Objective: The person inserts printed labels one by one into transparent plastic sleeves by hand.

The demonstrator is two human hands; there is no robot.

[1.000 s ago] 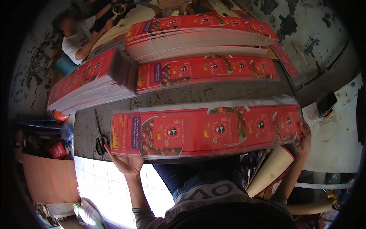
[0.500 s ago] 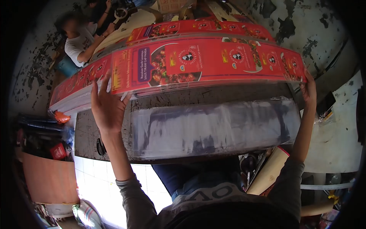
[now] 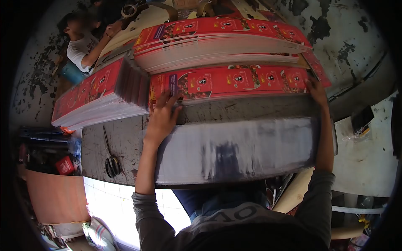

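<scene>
A flat red printed strip with panda logos and food pictures (image 3: 217,83) lies on the dark worktable, in a clear sleeve or under film as far as its shine shows. My left hand (image 3: 161,119) rests at its front left edge, fingers apart and touching the print. My right hand (image 3: 318,92) is closed around its right corner; the thumb is hard to see. In front of my body lies a stack of clear plastic sheets or sleeves (image 3: 238,150), beneath my forearms. Black-handled scissors (image 3: 112,165) lie to its left.
Behind the strip is a thick stack of red printed strips (image 3: 217,46). Another stack (image 3: 90,94) stands at the left, its layers fanned at one end. A person in a white shirt (image 3: 79,52) sits at the far left. A tape roll (image 3: 129,11) is at the back.
The red printed strip has come down from a raised position onto the table, exposing the stack behind. My left hand moved right with its fingers on the edge. The scissors are now fully visible.
</scene>
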